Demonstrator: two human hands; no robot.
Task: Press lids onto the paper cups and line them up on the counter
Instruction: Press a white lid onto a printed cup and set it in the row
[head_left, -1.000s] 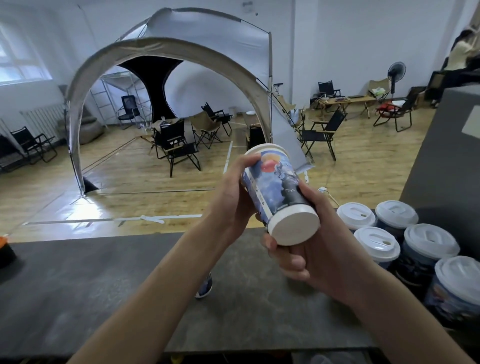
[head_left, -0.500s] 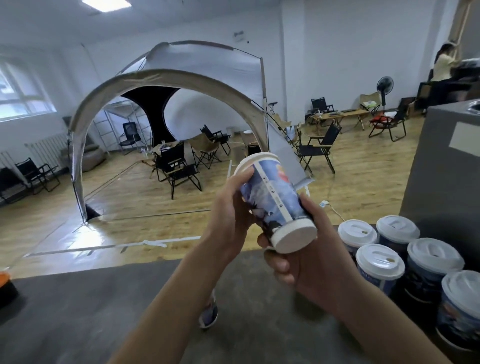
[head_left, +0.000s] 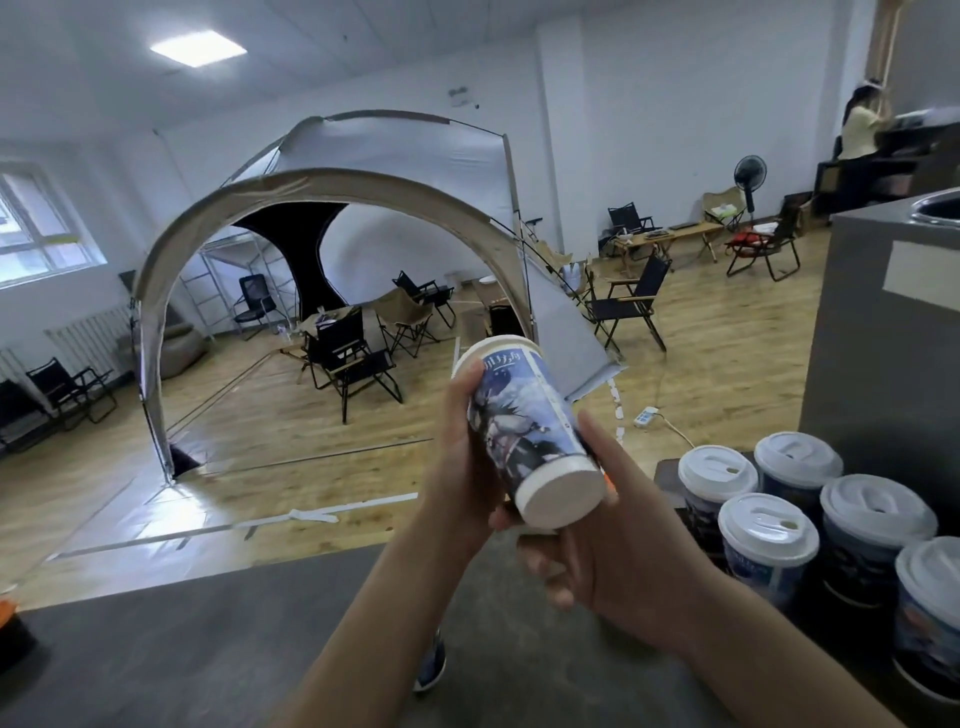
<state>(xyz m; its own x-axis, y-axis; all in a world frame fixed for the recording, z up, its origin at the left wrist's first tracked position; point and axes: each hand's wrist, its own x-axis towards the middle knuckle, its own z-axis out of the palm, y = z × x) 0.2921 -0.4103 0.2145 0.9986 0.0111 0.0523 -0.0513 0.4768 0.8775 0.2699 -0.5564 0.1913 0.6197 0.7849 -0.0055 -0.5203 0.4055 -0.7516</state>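
Note:
A printed blue-and-white paper cup is held up above the dark counter, tilted with its white base towards me and its white-rimmed top pointing away. My left hand grips the cup's left side, thumb near the top rim. My right hand holds it from the right and below, fingers curled under the base. Whether a lid sits on its far end is hidden. Several lidded cups stand grouped on the counter at the right.
A tall grey box rises behind the lidded cups at the right. An orange and black object sits at the counter's left edge. Beyond the counter lie a wooden floor, a tent and folding chairs. A person stands far right.
The view has tilted upward, showing more of the room and ceiling. Both hands still hold the cup, which has turned a little in them and now stands steeper.

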